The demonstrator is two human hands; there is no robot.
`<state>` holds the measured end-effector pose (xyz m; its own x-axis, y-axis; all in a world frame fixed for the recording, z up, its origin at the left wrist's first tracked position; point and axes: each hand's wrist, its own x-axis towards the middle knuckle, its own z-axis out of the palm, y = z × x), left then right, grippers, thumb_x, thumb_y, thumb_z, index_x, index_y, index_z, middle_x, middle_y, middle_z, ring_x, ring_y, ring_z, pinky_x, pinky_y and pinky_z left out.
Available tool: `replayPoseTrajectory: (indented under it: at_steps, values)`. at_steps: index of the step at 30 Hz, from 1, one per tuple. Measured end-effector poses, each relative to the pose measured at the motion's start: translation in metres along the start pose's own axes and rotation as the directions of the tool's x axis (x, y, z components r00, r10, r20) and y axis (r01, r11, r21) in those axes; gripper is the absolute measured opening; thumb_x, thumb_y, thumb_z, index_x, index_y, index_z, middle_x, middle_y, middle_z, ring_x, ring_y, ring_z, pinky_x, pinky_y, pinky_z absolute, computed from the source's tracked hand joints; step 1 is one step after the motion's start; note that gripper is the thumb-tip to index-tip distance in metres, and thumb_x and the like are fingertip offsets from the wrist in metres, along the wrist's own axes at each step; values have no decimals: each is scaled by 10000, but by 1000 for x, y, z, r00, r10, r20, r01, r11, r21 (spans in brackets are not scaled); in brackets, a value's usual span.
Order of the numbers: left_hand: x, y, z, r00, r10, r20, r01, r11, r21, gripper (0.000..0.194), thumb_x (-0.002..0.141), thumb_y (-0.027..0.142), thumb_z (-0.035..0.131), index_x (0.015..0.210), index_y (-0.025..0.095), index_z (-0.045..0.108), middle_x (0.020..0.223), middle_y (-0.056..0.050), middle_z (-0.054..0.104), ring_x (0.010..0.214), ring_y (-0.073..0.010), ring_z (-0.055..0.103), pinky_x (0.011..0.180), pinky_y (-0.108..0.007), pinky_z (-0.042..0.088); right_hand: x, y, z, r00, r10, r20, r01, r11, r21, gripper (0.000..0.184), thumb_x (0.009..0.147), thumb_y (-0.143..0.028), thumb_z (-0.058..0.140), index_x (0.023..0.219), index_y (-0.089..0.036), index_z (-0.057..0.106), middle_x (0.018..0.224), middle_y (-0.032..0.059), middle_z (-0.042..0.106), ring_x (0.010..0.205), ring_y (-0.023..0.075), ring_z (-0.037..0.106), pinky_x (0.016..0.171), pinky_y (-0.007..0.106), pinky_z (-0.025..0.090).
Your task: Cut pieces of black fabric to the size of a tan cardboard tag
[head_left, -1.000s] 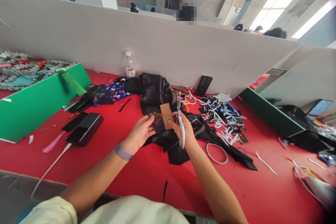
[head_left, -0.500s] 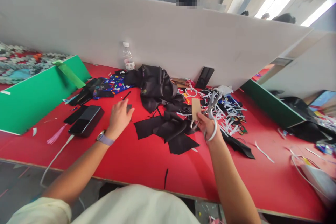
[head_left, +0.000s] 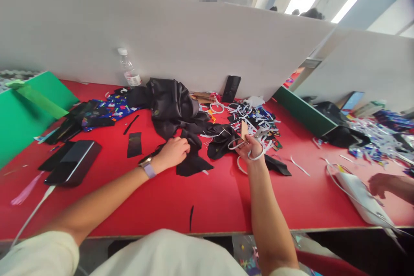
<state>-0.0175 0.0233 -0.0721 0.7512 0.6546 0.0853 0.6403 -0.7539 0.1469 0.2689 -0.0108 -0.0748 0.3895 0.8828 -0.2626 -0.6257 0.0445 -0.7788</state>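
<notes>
Grey partition (head_left: 181,39) backs the red surface (head_left: 216,202); clock taken from mid-surface, 12 toward the partition. Black cloth (head_left: 170,103) heaped at 11, its looser part spilling toward centre. Left hand (head_left: 174,152) at 9, fingers curled on or just above that looser part; cannot tell whether anything is pinched. Right hand (head_left: 250,146), between 2 and 3, closed around scissors (head_left: 263,131), with a tan card (head_left: 244,129) gripped too. Dark patch (head_left: 134,144) flat at 9, apart from the left hand.

Risk, my judgement: black lying on black could let two layers lift as one; the scissors' tips could snag the white offcuts (head_left: 255,114) at 2; a loosened grip could drop the card.

Room: widest toward 6, down to the near edge, where a black strip (head_left: 191,217) lies. Tightest at 2. Another person's hand (head_left: 378,185), near 4, well apart, limits reach that way.
</notes>
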Motion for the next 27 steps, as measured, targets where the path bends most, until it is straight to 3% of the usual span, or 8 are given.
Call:
replayPoseTrajectory:
  at_steps: [4,8,11,12,14,15,20,27]
  values:
    - [-10,-40,-21,993,-102,61,94,988,120,184,777,89,511,765,176,673,885,-82,648,892,-239,597,822,-352,438,5,-6,-10,983,156,-99,-159,987,-29,74,706,-195,618,711,-191,544,497,-23,575,461,156,585,562,377,566]
    - [-4,-27,-35,966,-255,-49,260,945,199,249,845,129,420,819,116,667,816,-152,648,828,-293,617,759,-403,428,4,-13,-14,968,193,-159,-202,979,-42,119,683,-204,647,744,-198,544,524,-35,588,475,161,602,550,363,554]
    - [29,9,-22,954,-269,-130,230,940,-252,199,863,279,517,779,169,660,840,-109,668,872,-254,621,805,-349,415,3,-16,-13,961,187,-204,-200,979,-43,133,686,-220,640,775,-208,542,521,-50,586,460,149,591,530,342,542]
    - [44,20,-14,953,-291,-81,223,860,-459,196,822,323,592,694,181,635,771,-87,659,838,-247,624,787,-332,416,2,-16,-13,959,184,-217,-198,979,-45,137,686,-224,639,780,-209,540,522,-50,588,459,148,590,523,333,537]
    - [76,36,4,920,-382,82,275,483,-832,287,633,284,779,516,193,534,597,-42,591,783,-249,617,742,-306,415,1,-18,-12,955,182,-233,-198,979,-48,139,683,-225,638,777,-209,537,517,-46,589,461,149,592,514,320,529]
    - [91,39,11,912,-398,100,271,400,-876,314,599,255,794,494,198,504,566,-24,567,771,-240,613,720,-293,420,1,-19,-12,954,183,-238,-200,979,-49,135,683,-223,636,769,-207,534,509,-46,585,458,149,591,511,316,527]
    - [129,24,16,881,-450,146,190,54,-980,225,712,295,700,633,190,518,597,17,567,662,-162,597,636,-260,459,-2,-21,-12,949,186,-255,-203,978,-42,127,684,-223,625,730,-210,508,508,-49,584,452,143,586,491,300,514]
    - [108,-9,-2,865,-436,250,46,-427,-903,214,763,307,655,743,200,472,726,2,635,618,-149,635,643,-322,527,-4,-15,-3,955,200,-219,-217,975,-55,161,648,-213,638,755,-210,519,522,-46,592,448,142,578,455,279,493]
